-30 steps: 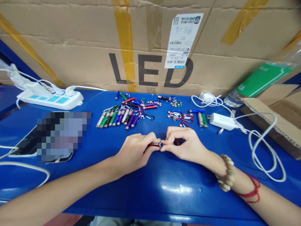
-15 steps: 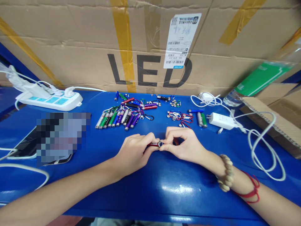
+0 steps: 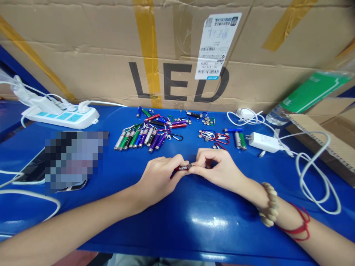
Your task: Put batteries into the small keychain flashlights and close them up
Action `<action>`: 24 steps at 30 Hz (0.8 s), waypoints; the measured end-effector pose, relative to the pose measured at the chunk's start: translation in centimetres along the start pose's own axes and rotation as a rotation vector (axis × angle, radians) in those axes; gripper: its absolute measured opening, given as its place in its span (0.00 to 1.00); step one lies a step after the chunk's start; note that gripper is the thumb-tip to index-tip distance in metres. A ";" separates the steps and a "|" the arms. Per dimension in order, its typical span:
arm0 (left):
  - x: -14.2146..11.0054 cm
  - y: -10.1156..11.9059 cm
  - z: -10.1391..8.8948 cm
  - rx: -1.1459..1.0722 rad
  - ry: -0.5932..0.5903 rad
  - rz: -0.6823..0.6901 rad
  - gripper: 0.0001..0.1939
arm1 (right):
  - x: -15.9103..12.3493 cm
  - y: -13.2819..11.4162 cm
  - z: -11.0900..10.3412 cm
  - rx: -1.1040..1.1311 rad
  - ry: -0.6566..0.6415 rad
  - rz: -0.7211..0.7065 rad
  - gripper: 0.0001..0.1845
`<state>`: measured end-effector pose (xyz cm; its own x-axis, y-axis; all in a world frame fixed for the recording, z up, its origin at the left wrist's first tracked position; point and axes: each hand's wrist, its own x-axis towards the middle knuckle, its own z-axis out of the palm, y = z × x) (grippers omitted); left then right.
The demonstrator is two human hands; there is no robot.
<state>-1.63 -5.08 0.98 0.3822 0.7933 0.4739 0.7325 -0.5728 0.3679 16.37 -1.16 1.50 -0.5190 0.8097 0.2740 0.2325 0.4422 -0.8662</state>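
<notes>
Just above the table's middle, my left hand (image 3: 162, 177) is closed around a small red flashlight (image 3: 183, 167), its thumb and forefinger on the barrel. My right hand (image 3: 217, 168) pinches the silver end of the same flashlight between thumb and fingertips. Beyond my left hand lies a row of small metal flashlights (image 3: 140, 138) in silver, green, black, blue and purple. Behind my right hand are red carabiner clips (image 3: 222, 139) and several button cells (image 3: 205, 121). Farther right, a silver tube (image 3: 237, 140) and a green tube (image 3: 243, 141) lie side by side.
A white power strip (image 3: 63, 116) and a phone (image 3: 30, 170) with a blurred-out area beside it are on the left. At right are a white charger (image 3: 264, 142) with looped cable, a green-labelled bottle (image 3: 310, 92) and an open carton (image 3: 330, 144). A large LED carton (image 3: 105, 55) stands behind.
Both hands keep their hold. The flashlight has turned slightly, so a white label on its barrel shows more and the dark end face shows less. The camera view has shifted a little.
</notes>
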 end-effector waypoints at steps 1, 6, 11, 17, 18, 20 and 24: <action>0.0 0.0 0.0 -0.009 0.004 -0.007 0.06 | 0.0 0.0 0.0 -0.005 -0.004 0.020 0.20; 0.0 0.2 -0.1 -0.066 -0.010 -0.029 0.05 | 0.0 0.1 -0.1 -0.043 -0.028 0.064 0.19; 0.1 0.3 -0.2 -0.105 -0.027 -0.051 0.05 | 0.1 0.0 -0.1 -0.038 -0.036 0.068 0.18; 0.2 0.3 -0.2 -0.102 -0.075 0.003 0.12 | 0.1 -0.2 -0.1 -0.065 0.009 0.051 0.18; 0.2 0.2 -0.2 -0.106 -0.076 0.004 0.12 | 0.0 -0.2 -0.1 -0.074 0.013 0.046 0.18; 0.2 0.2 -0.2 -0.124 -0.075 0.000 0.11 | 0.0 -0.2 -0.1 -0.085 0.015 0.043 0.18; 0.2 0.2 -0.2 -0.145 -0.059 -0.020 0.10 | 0.0 -0.4 0.0 -0.097 0.016 0.053 0.17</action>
<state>-1.52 -5.10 1.36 0.4042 0.8132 0.4187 0.6530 -0.5771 0.4904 16.30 -1.34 1.85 -0.4904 0.8388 0.2363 0.3387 0.4333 -0.8352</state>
